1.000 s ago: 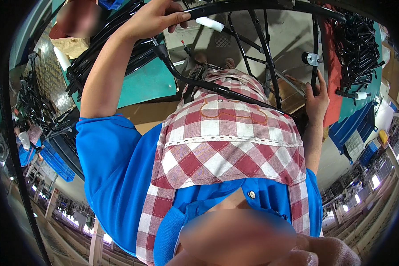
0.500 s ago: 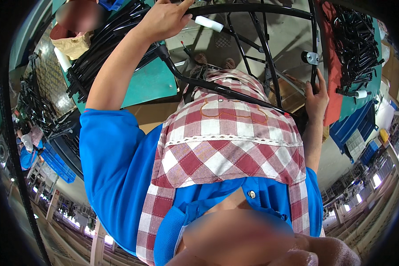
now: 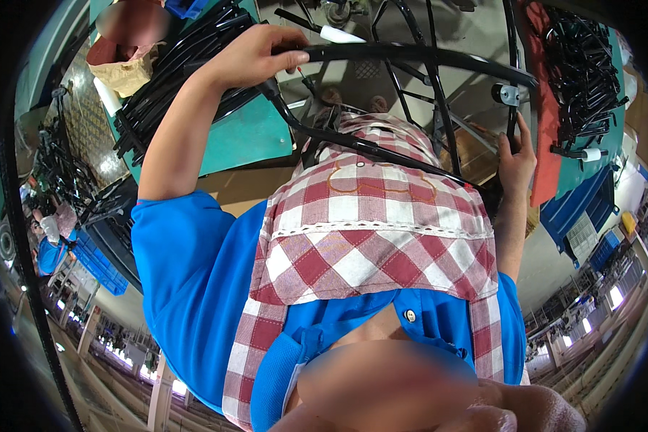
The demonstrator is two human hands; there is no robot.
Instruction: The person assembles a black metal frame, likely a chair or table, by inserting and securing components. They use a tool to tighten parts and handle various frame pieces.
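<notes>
My left hand (image 3: 255, 56) is closed round the left end of a curved black metal tube (image 3: 410, 53). This tube runs across to the right, and its far end passes over the red edge of the right-hand bench. On the right, my right hand (image 3: 517, 160) grips an upright black bar (image 3: 513, 43) just below a silver bracket (image 3: 507, 94); some fingers are hidden behind the bar. Between my hands and my checked apron lies a bent black frame tube (image 3: 367, 146). A white sleeve (image 3: 340, 34) shows beyond the curved tube.
On the left, a green-topped table (image 3: 248, 137) carries a pile of black tubes (image 3: 183, 75) and a brown paper bag (image 3: 122, 66). At right, small black parts (image 3: 583, 72) are heaped on a bench with a red edge (image 3: 545, 115). Blue crates (image 3: 579, 209) stand below it.
My left hand has come nearer to my body, bringing the curved tube with it. The tube's right end now lies lower, across the upright bar. My right hand has stayed in place.
</notes>
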